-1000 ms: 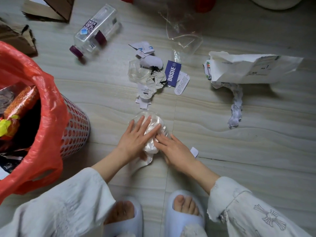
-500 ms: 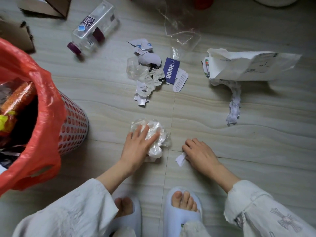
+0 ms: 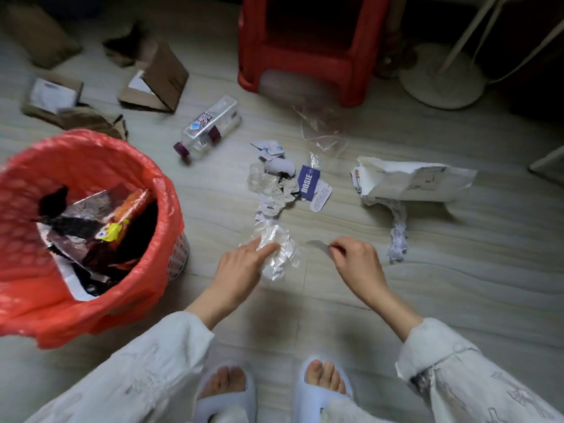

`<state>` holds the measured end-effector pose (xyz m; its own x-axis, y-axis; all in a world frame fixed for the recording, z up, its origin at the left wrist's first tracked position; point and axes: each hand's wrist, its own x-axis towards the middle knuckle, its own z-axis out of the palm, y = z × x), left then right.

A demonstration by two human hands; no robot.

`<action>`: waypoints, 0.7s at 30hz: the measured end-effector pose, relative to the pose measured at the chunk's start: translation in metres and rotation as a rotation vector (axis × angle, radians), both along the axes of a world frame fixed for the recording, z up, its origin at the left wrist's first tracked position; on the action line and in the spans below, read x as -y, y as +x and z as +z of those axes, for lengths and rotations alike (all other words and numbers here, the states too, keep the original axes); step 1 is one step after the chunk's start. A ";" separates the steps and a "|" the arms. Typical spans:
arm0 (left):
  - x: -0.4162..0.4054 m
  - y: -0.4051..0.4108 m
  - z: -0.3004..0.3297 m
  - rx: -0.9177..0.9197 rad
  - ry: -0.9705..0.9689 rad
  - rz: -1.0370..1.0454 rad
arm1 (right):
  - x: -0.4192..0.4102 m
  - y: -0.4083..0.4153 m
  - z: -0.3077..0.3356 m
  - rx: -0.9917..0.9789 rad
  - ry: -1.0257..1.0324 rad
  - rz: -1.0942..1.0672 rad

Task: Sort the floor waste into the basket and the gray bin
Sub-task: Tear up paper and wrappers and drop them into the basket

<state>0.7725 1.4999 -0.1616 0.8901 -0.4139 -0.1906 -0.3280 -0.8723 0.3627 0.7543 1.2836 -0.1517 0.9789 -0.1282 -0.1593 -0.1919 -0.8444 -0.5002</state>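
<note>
My left hand (image 3: 241, 267) grips a crumpled wad of clear plastic wrap (image 3: 279, 251) above the floor, just right of the basket. My right hand (image 3: 355, 261) pinches a small white paper scrap (image 3: 319, 245) between thumb and fingers. The white perforated basket (image 3: 178, 254), lined with a red plastic bag (image 3: 91, 166), stands at the left and holds wrappers and paper. No gray bin shows in this view.
A pile of tags, paper bits and clear film (image 3: 283, 184) lies on the floor ahead, with a plastic bottle (image 3: 210, 129), a torn white mailer (image 3: 409, 181), and cardboard pieces (image 3: 158, 83). A red stool (image 3: 305, 47) and a white fan base (image 3: 442, 77) stand behind.
My right hand left the plastic wad, took the small paper scrap off the floor and lifted it. My left hand lifted the wad, and the view pulled up and back.
</note>
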 end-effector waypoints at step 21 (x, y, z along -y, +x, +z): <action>-0.174 -0.026 0.137 0.466 -0.040 0.356 | -0.210 0.065 0.166 0.203 0.090 0.337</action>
<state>0.7461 1.6742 -0.0247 0.9617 -0.0728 0.2643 -0.1501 -0.9466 0.2853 0.8189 1.4938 0.0145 0.9763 0.2113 0.0461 0.1989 -0.7941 -0.5743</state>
